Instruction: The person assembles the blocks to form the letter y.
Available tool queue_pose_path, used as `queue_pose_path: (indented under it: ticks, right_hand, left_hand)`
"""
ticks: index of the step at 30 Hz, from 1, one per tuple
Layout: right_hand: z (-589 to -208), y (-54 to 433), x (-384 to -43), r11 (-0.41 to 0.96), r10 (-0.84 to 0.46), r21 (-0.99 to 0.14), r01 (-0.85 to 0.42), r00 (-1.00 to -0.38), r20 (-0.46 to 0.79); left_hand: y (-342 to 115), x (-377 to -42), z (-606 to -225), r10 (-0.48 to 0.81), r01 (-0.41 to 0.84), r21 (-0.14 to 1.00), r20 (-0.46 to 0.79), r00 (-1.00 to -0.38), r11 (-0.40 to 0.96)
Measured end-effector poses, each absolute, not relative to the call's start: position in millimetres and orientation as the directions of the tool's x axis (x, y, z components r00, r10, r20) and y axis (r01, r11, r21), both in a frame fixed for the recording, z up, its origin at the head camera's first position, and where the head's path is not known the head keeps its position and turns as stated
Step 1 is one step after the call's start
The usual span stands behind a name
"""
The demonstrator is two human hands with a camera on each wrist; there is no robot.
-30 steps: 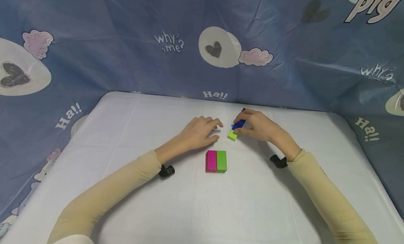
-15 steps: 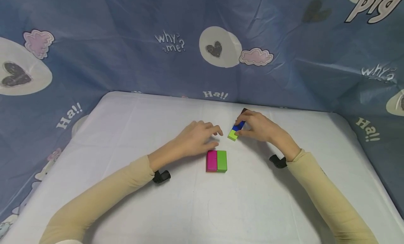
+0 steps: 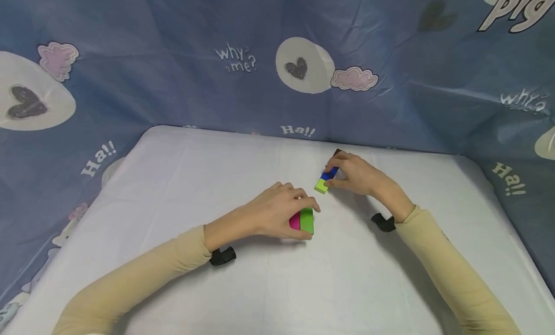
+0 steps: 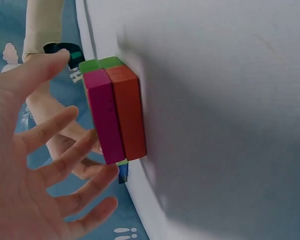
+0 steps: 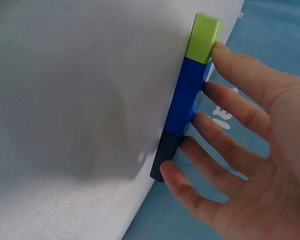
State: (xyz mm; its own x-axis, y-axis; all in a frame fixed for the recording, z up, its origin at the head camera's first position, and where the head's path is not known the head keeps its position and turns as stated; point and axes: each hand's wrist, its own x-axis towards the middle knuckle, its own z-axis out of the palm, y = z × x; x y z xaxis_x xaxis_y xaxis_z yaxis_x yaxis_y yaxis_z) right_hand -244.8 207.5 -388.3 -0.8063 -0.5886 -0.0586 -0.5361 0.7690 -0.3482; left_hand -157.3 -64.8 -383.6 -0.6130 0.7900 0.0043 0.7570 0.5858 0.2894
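My left hand [image 3: 282,212] arches over a compact group of blocks, fingers spread and thumb apart. Magenta [image 3: 295,221] and green [image 3: 306,221] blocks lie side by side on top; the left wrist view shows an orange block [image 4: 128,112] beneath the magenta one. Thumb and fingers stand around the group's two ends. At the back, my right hand [image 3: 355,175] rests along a straight row of blocks with relaxed fingers. That row runs from a lime block [image 5: 204,37] through a blue part [image 5: 184,97] to a black end [image 5: 165,155]. The thumb touches the lime block.
A white-covered table [image 3: 260,287] lies under both hands. Behind it hangs a blue printed cloth [image 3: 243,99], meeting the table's back edge close beyond the black end of the row. Black wrist-worn devices [image 3: 223,256] hang below both wrists.
My left hand has come toward the near side, from beyond the magenta and green blocks to over them, partly covering the magenta one. My right hand stays at the row.
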Motion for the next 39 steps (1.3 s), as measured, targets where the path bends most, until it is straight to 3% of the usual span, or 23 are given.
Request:
queue_pose_path:
  ticks: [12,39]
  right_hand:
    - [-387.3,208.7,-244.4,0.768,-0.592,-0.347,-0.538,-0.804,-0.064]
    - [-389.6,210.0,-244.1,0.765,-0.585,-0.365,-0.530,-0.810,-0.051]
  left_hand:
    - [-61.6,-156.8,-386.6,0.788,0.774,0.187,-0.002,-0.615,0.605]
    - [-62.8,-166.4,-385.1,0.777,0.760,0.236,0.029,-0.628,0.606]
